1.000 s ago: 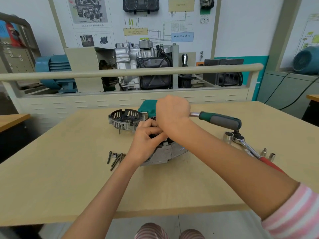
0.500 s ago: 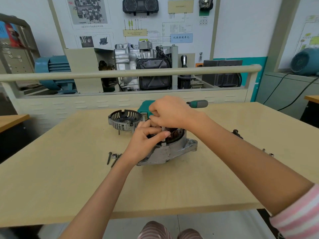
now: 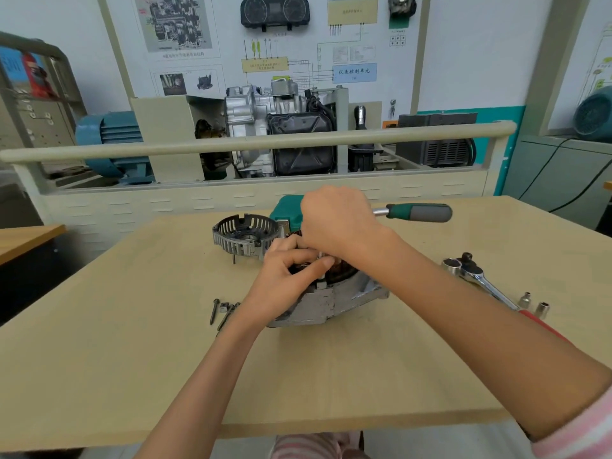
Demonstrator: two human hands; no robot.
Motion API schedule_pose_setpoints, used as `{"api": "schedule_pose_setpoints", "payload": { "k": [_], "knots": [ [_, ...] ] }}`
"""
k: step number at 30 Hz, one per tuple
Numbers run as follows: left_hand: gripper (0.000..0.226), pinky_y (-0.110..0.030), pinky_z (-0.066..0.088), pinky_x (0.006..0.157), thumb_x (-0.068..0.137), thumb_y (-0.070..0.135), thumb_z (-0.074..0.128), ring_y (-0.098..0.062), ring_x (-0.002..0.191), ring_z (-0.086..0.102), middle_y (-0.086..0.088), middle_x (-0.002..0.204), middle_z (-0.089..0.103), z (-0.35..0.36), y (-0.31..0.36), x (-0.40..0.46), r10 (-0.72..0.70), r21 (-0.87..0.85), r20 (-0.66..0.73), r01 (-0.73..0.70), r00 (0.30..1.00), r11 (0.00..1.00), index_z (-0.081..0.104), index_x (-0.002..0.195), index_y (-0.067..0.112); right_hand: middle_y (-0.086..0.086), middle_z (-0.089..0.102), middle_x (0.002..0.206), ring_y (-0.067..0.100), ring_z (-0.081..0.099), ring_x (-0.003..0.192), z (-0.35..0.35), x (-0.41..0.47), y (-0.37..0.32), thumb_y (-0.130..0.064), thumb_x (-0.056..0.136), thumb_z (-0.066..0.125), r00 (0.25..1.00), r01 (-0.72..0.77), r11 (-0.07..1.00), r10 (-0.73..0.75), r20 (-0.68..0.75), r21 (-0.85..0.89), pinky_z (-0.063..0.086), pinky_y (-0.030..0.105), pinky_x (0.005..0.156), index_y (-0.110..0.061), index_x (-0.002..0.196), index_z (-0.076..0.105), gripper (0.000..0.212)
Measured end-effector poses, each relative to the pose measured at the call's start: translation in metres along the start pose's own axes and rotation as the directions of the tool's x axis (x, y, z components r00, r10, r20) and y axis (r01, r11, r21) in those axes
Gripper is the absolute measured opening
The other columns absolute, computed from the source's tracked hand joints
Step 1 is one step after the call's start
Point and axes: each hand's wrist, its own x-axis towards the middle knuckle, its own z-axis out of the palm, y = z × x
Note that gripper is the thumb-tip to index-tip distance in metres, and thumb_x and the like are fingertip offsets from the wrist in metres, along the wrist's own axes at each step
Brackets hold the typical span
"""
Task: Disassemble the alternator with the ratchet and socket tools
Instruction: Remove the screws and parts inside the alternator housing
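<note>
Two hands work at the alternator housing (image 3: 328, 301) mid-table: left hand (image 3: 284, 279) pinches the socket extension, right hand (image 3: 334, 220) grips the green-handled ratchet (image 3: 419, 212). Keep the extension square on its fastener; swing steadily.

Bolts (image 3: 222, 311) left, ratchet (image 3: 477, 279) right, seemingly bare table (image 3: 331, 376) front.

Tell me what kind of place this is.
Most likely an automotive training classroom or workshop. A cutaway engine sits on a display stand behind the table, a wall board carries an instrument cluster and wiring diagram, and a part-disassembled alternator lies on the table.
</note>
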Motion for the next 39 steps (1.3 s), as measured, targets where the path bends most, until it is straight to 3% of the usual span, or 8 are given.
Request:
{"api": "schedule_pose_setpoints", "payload": {
  "k": [6,10,15,19,26,31,36,39],
  "knots": [
    [0.024,-0.017,0.027,0.092,0.083,0.040,0.055,-0.006,0.105,0.042,0.021,0.095,0.058,-0.009,0.001,0.000,0.024,-0.011,0.127,-0.023,0.992,1.000,0.067,0.066,0.053,-0.005,0.034,0.058,0.015,0.033,0.054,0.003,0.002,0.011,-0.020,0.087,0.047,0.986,0.164,0.983,-0.165,0.001,0.082,0.017,0.026,0.044,-0.017,0.058,0.029,0.035],
    [0.016,-0.014,0.030,0.088,0.078,0.031,0.064,0.000,0.094,0.044,0.018,0.082,0.056,-0.002,-0.004,-0.001,0.044,-0.069,0.043,-0.041,0.998,0.997,0.068,0.063,0.036,-0.007,0.036,0.055,0.005,0.028,0.050,0.002,0.001,0.015,-0.020,0.087,0.047,0.981,0.187,0.966,-0.194,0.022,0.177,0.020,0.026,0.045,-0.021,0.056,0.030,0.036],
    [0.014,-0.023,0.029,0.090,0.078,0.022,0.071,0.002,0.090,0.041,-0.001,0.087,0.058,0.004,-0.002,0.000,0.021,-0.009,-0.036,-0.021,0.999,1.000,0.073,0.065,0.018,-0.001,0.030,0.057,0.015,0.030,0.051,0.002,-0.003,0.000,-0.018,0.090,0.047,0.998,-0.052,0.999,0.052,-0.030,-0.010,0.017,0.024,0.043,-0.018,0.066,0.035,0.027],
    [0.017,-0.021,0.029,0.092,0.080,0.014,0.069,0.010,0.091,0.038,-0.001,0.100,0.062,0.005,-0.002,-0.001,0.028,-0.001,-0.041,-0.028,0.999,1.000,0.074,0.073,0.029,-0.001,0.031,0.055,0.014,0.026,0.044,0.003,-0.006,-0.012,-0.010,0.089,0.051,0.983,-0.179,0.977,0.175,-0.045,-0.115,0.017,0.022,0.042,-0.017,0.062,0.034,0.033],
    [0.028,-0.029,0.030,0.092,0.087,0.022,0.064,0.002,0.103,0.042,0.033,0.089,0.058,-0.003,-0.002,0.000,-0.038,-0.054,0.036,0.040,0.999,0.998,0.071,0.064,0.038,-0.004,0.028,0.056,0.020,0.037,0.057,0.002,0.001,-0.001,-0.022,0.091,0.044,0.986,0.154,0.988,-0.155,-0.066,-0.012,0.016,0.026,0.044,-0.016,0.061,0.031,0.033],
    [0.012,-0.042,0.037,0.101,0.078,0.037,0.067,-0.019,0.112,0.049,0.017,0.096,0.065,-0.003,-0.001,-0.001,-0.001,-0.083,0.021,0.003,1.000,0.997,0.073,0.074,0.046,-0.007,0.030,0.055,0.017,0.033,0.058,-0.002,-0.001,0.002,-0.024,0.091,0.043,0.971,0.232,0.970,-0.226,-0.075,0.077,0.018,0.028,0.046,-0.023,0.055,0.023,0.041],
    [0.041,-0.023,0.031,0.083,0.081,0.014,0.069,0.007,0.089,0.042,0.022,0.081,0.062,0.003,-0.003,0.000,0.049,-0.040,-0.056,-0.051,0.997,0.998,0.068,0.062,0.050,-0.003,0.030,0.052,0.014,0.028,0.044,0.006,-0.004,-0.008,-0.025,0.092,0.044,0.982,-0.081,0.997,0.079,-0.174,-0.005,0.015,0.025,0.043,-0.018,0.054,0.028,0.042],
    [0.033,-0.024,0.029,0.089,0.083,0.011,0.067,0.006,0.091,0.039,0.015,0.088,0.060,0.006,-0.003,-0.001,0.051,-0.018,-0.065,-0.052,0.997,0.998,0.068,0.068,0.040,-0.003,0.031,0.051,0.013,0.025,0.042,0.010,-0.004,-0.012,-0.017,0.088,0.048,0.968,-0.175,0.984,0.168,-0.186,-0.022,0.015,0.022,0.043,-0.018,0.054,0.031,0.039]
  ]
}}
